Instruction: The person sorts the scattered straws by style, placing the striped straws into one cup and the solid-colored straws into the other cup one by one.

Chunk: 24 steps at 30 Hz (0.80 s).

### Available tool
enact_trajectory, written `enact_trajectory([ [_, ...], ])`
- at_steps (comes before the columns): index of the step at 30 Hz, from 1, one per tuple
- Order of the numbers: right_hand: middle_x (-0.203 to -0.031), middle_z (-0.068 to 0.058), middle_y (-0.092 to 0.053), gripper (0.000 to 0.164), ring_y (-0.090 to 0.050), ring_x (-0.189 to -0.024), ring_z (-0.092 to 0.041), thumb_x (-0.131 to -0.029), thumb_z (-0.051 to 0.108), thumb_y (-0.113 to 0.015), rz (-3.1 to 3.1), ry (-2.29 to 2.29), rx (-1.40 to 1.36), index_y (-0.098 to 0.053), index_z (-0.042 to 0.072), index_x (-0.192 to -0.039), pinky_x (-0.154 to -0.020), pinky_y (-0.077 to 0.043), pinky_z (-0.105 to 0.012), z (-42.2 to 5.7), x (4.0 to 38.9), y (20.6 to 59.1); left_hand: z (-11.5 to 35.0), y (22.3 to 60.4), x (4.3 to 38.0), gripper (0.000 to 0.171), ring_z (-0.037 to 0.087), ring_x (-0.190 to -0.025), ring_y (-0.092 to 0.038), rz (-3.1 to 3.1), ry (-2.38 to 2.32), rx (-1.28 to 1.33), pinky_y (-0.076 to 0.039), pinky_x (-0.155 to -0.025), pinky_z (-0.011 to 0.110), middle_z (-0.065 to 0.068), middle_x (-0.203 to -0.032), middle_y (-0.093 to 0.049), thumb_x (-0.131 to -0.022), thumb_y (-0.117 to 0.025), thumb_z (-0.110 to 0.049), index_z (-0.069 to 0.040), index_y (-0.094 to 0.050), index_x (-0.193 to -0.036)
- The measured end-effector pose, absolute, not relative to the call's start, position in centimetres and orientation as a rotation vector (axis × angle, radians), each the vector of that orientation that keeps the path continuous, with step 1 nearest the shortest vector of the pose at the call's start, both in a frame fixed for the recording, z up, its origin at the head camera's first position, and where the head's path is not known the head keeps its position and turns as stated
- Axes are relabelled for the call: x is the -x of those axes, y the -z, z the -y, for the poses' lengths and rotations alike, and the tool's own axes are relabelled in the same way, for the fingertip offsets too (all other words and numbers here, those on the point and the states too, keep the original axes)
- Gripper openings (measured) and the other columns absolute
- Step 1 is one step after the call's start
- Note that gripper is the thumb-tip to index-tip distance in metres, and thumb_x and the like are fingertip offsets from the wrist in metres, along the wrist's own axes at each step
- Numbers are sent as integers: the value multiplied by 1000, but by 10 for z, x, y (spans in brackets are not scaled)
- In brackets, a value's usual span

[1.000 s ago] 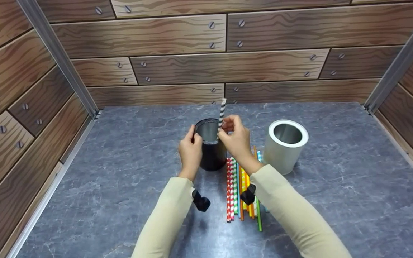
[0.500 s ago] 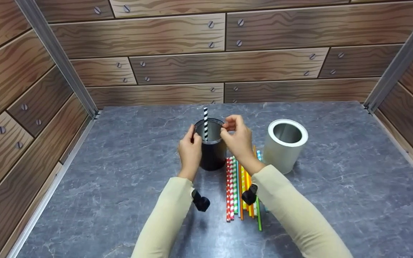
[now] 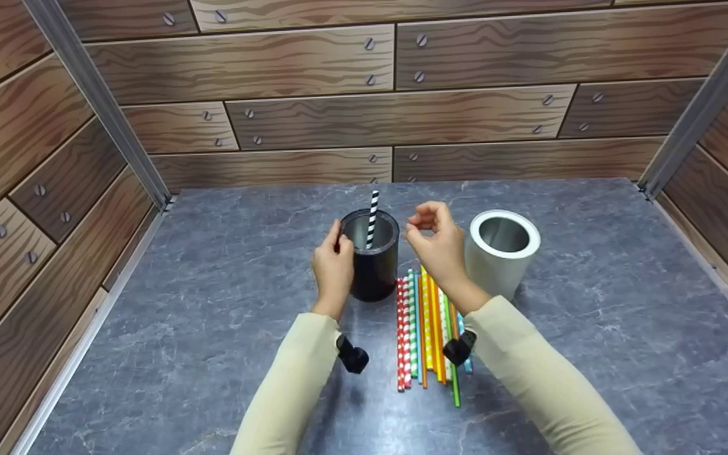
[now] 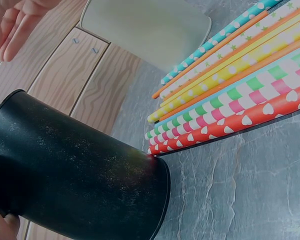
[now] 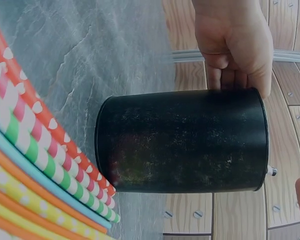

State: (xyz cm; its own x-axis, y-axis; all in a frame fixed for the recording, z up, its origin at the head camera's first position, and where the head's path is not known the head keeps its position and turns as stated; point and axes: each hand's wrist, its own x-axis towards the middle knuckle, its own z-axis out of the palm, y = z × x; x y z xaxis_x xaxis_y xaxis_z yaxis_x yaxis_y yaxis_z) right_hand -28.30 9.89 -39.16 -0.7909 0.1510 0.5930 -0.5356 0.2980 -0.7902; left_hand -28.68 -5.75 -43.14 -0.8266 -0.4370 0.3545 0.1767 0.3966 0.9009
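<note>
A black cylindrical cup (image 3: 373, 275) stands upright in the middle of the table. My left hand (image 3: 333, 272) grips its left side near the rim, thumb in front and fingers reaching behind, as the right wrist view also shows. One black-and-white striped paper straw (image 3: 372, 218) leans inside the cup, its upper part above the rim. To the right of the cup my right hand (image 3: 438, 246) is raised in the air with loosely bent fingers and nothing in them. In the left wrist view, this right hand (image 4: 20, 22) appears beyond the rim.
Several colourful paper straws (image 3: 414, 328) lie side by side in front of the cup, partly under the right forearm. A white cylindrical holder (image 3: 495, 268) with a thick rim stands to the right. Wood-patterned walls (image 3: 313, 120) enclose the grey marbled table (image 3: 212, 303).
My right hand released the black-and-white straw into the black cup and moved away to the right. The straw tipped left, then leaned slightly right. My left hand stayed on the cup.
</note>
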Motion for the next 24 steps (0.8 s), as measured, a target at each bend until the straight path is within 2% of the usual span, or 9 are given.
enact_trajectory([
  [8, -83, -16, -64, 25, -61, -75, -16, -73, -6, -63, 2019, -1621, -311, -55, -5, -97, -64, -48, -14, -111, 273, 395, 58, 430, 285, 40, 23, -110, -58, 2115, 1465, -223, -47, -89, 36, 12, -122, -59, -85, -51, -10, -6, -60, -123],
  [19, -80, -24, -63, 19, -60, -72, -17, -74, -14, -59, 2132, -1504, -336, -53, -13, -91, -65, -46, -13, -121, 239, 381, 59, 431, 287, 40, 22, -110, -58, 2118, 1475, -234, -47, -88, 36, 12, -122, -59, -85, -52, -11, -7, -60, -124],
  [24, -80, -20, -64, 20, -59, -71, -14, -73, -12, -61, 2173, -1474, -298, -56, -10, -91, -67, -47, -15, -135, 245, 404, 60, 431, 287, 40, 21, -110, -58, 2131, 1490, -238, -47, -88, 36, 11, -123, -58, -86, -52, -12, -8, -59, -125],
])
